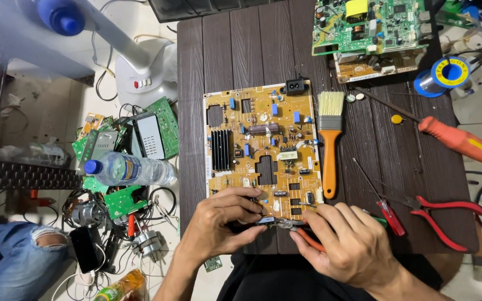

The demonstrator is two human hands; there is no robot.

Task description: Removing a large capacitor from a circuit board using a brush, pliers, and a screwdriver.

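A tan circuit board (260, 147) with a black heat sink lies on the dark slatted table (235, 56). My left hand (218, 223) rests at the board's near edge, fingers pinching a small dark part there. Beside it, my right hand (347, 245) grips orange-handled pliers (302, 231) whose jaws meet the same part at the board's near edge. The part itself is mostly hidden by my fingers.
An orange-handled brush (330, 139) lies right of the board; past it are an orange screwdriver (458, 139), red-handled pliers (447, 214), a small red screwdriver (383, 200). Green circuit boards (369, 25) and a solder reel (447, 72) sit at the back right. A water bottle (129, 170) and scrap electronics lie on the floor at left.
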